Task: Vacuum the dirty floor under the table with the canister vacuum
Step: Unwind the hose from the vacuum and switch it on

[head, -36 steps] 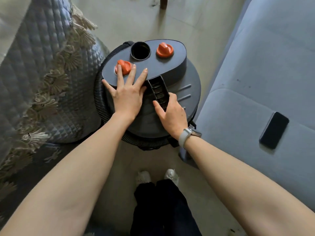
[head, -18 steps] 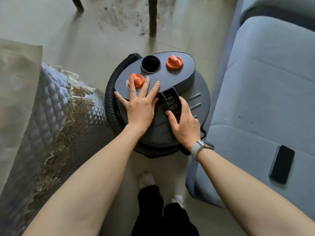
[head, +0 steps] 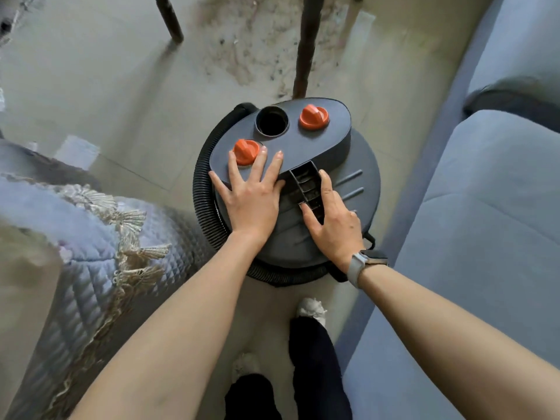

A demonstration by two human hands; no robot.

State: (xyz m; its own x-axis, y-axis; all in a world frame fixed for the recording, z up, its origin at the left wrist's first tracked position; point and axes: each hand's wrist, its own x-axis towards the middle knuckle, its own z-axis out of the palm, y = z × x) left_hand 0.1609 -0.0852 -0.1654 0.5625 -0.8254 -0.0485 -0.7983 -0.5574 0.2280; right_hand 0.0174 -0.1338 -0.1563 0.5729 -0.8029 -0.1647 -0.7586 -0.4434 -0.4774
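I see a blue-grey sofa (head: pixel 485 237) along the right edge. Across from the sofa, at the left, lies a quilted blue cover (head: pixel 91 268) with a beige tasselled fringe (head: pixel 133 247). At the sofa's far end sits what may be a dark cushion (head: pixel 512 107), too blurred to tell.

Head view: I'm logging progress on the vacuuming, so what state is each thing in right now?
Vacuum: upright on the floor, not yet under the table.
Hose: coiled round the vacuum.
Port: open, nothing plugged in.
Floor dirt: still there between the table legs.
Left hand: flat on the lid, fingers straight.
Right hand: curled round the handle.
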